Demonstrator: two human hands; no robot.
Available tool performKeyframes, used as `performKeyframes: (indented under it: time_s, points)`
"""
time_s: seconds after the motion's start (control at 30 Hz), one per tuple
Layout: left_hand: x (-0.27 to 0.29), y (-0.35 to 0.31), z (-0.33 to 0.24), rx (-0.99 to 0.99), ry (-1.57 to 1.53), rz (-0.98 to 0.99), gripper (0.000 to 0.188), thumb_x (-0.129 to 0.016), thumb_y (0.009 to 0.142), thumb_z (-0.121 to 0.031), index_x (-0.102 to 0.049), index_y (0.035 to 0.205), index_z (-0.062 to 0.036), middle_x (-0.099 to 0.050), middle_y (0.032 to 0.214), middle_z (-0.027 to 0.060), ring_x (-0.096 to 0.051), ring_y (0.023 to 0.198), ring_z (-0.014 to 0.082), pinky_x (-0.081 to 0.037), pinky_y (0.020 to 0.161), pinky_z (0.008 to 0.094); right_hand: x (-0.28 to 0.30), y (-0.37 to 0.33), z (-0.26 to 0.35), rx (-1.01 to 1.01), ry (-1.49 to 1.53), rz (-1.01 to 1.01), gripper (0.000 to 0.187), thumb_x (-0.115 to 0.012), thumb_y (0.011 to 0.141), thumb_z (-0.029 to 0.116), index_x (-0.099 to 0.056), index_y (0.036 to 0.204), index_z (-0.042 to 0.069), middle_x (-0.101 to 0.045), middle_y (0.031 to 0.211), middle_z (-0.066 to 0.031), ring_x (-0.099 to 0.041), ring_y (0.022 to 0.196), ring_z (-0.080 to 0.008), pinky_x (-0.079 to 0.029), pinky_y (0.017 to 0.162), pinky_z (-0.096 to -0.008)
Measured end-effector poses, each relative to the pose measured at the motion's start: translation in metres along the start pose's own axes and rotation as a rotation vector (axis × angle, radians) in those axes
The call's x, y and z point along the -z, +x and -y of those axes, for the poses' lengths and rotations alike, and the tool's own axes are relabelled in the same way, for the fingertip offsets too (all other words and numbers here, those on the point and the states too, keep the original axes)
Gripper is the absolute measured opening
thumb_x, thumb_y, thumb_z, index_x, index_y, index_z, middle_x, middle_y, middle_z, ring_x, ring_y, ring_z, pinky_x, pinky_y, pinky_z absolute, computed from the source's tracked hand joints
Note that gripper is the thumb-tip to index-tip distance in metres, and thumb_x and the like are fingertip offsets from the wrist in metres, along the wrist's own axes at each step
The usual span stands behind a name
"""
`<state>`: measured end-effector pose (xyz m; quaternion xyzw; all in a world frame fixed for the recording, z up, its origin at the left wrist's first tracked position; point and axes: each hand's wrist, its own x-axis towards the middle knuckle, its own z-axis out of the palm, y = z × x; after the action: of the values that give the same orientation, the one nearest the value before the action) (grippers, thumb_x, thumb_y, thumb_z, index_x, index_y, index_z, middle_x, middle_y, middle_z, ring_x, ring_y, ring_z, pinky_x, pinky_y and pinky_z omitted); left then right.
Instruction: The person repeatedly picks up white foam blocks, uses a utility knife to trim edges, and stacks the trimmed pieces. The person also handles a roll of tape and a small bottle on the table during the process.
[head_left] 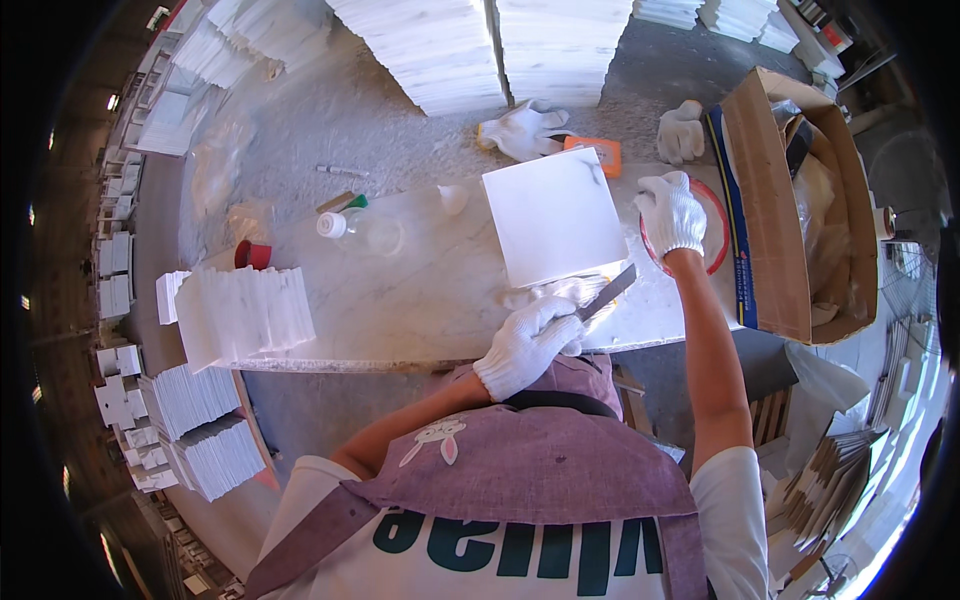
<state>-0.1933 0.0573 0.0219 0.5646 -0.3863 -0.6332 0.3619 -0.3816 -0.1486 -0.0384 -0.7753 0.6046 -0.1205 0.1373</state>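
My left hand (pixel 528 348), in a white knit glove, is closed around a flat grey blade like a putty knife (pixel 608 291), which points up to the right. Just beyond it lies a square white tile (pixel 553 218) on the pale worktable (pixel 420 335). White glove fabric (pixel 560 290) shows between the tile and my left hand. My right hand (pixel 672 212), also gloved, is over a round red-rimmed dish (pixel 722 235) right of the tile. Its fingers are curled, and whatever they may hold is hidden.
An open cardboard box (pixel 790 210) stands at the right. Past the tile lie a loose glove (pixel 525 130), an orange object (pixel 607 152) and another glove (pixel 681 130). Leftward are a clear bottle (pixel 375 235), a red ring (pixel 252 255) and a tile stack (pixel 245 318).
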Motion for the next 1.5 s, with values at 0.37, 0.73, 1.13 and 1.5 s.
performKeyframes:
  time_s: [0.37,0.73,1.13,1.5]
  points:
    - [0.039,-0.047,0.013,-0.085,-0.134,-0.402,0.022,-0.058,0.097,-0.007,-0.059,0.117,0.0027,-0.065,0.084,0.0080,-0.063,0.072,0.0113,-0.053,0.067,0.0252,0.057,-0.015,-0.006,0.031,0.240,-0.283,0.018,-0.063,0.091,0.019,-0.070,0.104,0.009,-0.066,0.107,-0.0118,-0.065,0.098,-0.0310,-0.051,0.088,-0.0366]
    - [0.082,-0.069,0.061,0.194,-0.322,-0.674,0.022,-0.055,0.096,-0.010,-0.058,0.114,0.0022,-0.063,0.076,0.0068,-0.060,0.059,0.0127,-0.051,0.056,0.0265,0.040,-0.133,0.165,0.213,1.275,0.138,0.026,-0.070,0.089,0.001,-0.062,0.114,0.006,-0.070,0.096,-0.0098,-0.069,0.087,-0.0180,-0.056,0.073,-0.0304]
    - [0.091,-0.084,0.089,0.305,-0.466,-0.835,0.024,-0.059,0.098,-0.017,-0.058,0.114,0.0004,-0.061,0.075,0.0057,-0.059,0.058,0.0130,-0.051,0.055,0.0265,-0.108,-0.142,0.188,0.163,0.809,0.427,0.014,-0.066,0.088,0.015,-0.059,0.097,0.007,-0.068,0.084,-0.0185,-0.068,0.079,-0.0368,-0.053,0.070,-0.0429]
    - [0.091,-0.074,0.088,0.296,-0.513,-0.910,0.025,-0.063,0.097,-0.023,-0.060,0.104,0.0010,-0.060,0.075,0.0048,-0.058,0.060,0.0118,-0.051,0.056,0.0260,-0.093,-0.132,0.202,0.089,0.640,0.890,0.044,-0.059,0.092,0.014,-0.059,0.136,0.017,-0.070,0.098,-0.0210,-0.070,0.074,-0.0289,-0.055,0.072,-0.0390]
